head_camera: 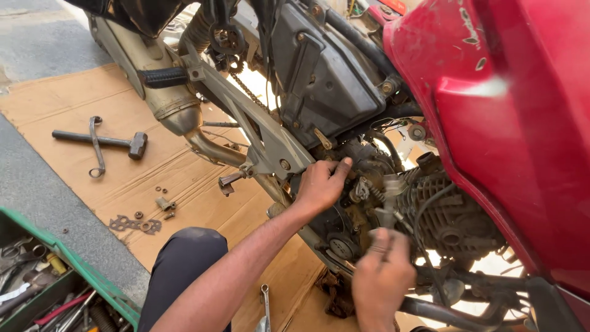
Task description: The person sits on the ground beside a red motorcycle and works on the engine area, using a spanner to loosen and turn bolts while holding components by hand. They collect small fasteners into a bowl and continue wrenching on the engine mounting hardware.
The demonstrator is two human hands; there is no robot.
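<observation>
Both hands (321, 184) tight against engine (442, 215)

Right hand (381, 276) hides the tool (386, 206) it grips; toolbox (92, 280) cropped.

Hammer (101, 141) and washers (136, 224) on cardboard (184, 203)

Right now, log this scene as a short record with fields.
Setting: red motorcycle over cardboard
Left hand: on the engine, thumb up
Right hand: gripping a small tool, kind unclear
On cardboard: hammer, bent wrench, loose bolts, spanner
Lower left: green toolbox
</observation>
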